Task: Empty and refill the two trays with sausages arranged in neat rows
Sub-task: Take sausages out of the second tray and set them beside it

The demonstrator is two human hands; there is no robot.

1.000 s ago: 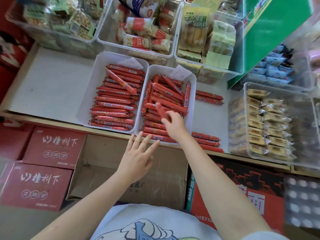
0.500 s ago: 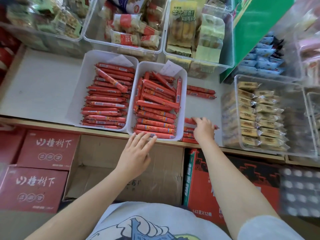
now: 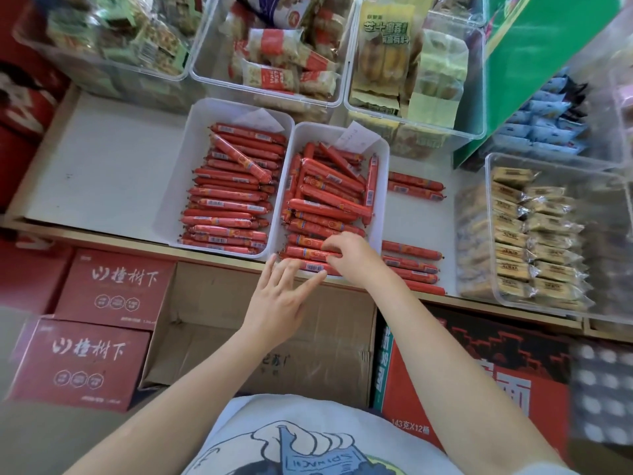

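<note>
Two white trays stand side by side on the shelf. The left tray (image 3: 178, 186) holds red sausages (image 3: 226, 207) in rows, with one lying slantwise on top. The right tray (image 3: 383, 186) holds a looser heap of red sausages (image 3: 329, 197). My right hand (image 3: 356, 258) is over the right tray's front end, its fingers curled on a sausage (image 3: 308, 253) there. My left hand (image 3: 281, 303) lies with straight, spread fingers against the right tray's front edge, touching the nearest sausage. Loose sausages (image 3: 411, 265) lie on the shelf to the right of the tray.
Two more loose sausages (image 3: 416, 186) lie farther back on the shelf (image 3: 102, 173). Clear bins of snacks (image 3: 270, 53) stand behind the trays, and another clear bin (image 3: 541, 234) at the right. Red cartons (image 3: 113, 286) and a cardboard box (image 3: 260, 334) sit below the shelf edge.
My right hand went to the loose sausages right of the tray, then came back to the right tray's front with a sausage. My left hand stayed at the tray's front edge.
</note>
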